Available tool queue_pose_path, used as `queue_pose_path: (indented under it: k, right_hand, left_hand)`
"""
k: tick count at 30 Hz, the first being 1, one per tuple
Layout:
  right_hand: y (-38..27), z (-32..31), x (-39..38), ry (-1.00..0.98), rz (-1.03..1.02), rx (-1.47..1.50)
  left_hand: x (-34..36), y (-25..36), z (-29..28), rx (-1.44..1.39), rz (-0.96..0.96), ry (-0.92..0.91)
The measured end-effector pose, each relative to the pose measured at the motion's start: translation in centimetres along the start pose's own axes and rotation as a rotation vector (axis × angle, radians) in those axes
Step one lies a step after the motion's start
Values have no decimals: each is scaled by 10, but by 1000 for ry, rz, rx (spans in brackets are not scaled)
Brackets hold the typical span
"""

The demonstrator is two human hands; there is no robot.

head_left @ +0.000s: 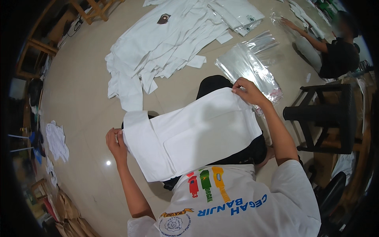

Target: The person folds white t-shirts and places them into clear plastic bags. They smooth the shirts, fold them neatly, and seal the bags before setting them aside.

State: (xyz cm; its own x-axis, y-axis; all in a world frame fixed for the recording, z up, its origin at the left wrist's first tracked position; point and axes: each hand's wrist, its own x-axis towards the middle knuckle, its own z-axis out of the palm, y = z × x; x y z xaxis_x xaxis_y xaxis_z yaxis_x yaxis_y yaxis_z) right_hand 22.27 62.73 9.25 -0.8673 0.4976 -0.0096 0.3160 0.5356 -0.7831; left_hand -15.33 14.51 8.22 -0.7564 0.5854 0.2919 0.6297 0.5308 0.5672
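A white shirt [197, 132], partly folded into a long rectangle, lies across my lap over dark trousers. My left hand [116, 142] pinches its left edge, where a sleeve or side panel is folded over. At the far right corner, my right hand [246, 91] grips the cloth between thumb and fingers. Beyond my knees a large pile of white shirts [158, 43] is spread on the floor, one with a dark badge. Just past my right hand lies a stack of clear plastic bags [250, 69].
Bagged folded shirts [239, 17] lie beside the pile. A black plastic stool [323, 114] stands on the right. Another person [335, 47] sits at the far right, one hand reaching toward clear plastic. Crumpled white cloth [57, 140] and brown paper bags [71, 215] lie on the left.
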Motion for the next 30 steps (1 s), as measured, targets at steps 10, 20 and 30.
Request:
queue_pose_path:
  k: [10, 20, 30]
  right_hand:
    - [8, 18, 12, 117, -16, -41]
    - [47, 25, -4, 146, 175, 19]
    - [58, 22, -8, 153, 124, -37]
  left_hand:
    - [11, -21, 0, 219, -98, -109]
    - [25, 117, 34, 118, 272, -173]
    - [40, 134, 63, 221, 238, -549]
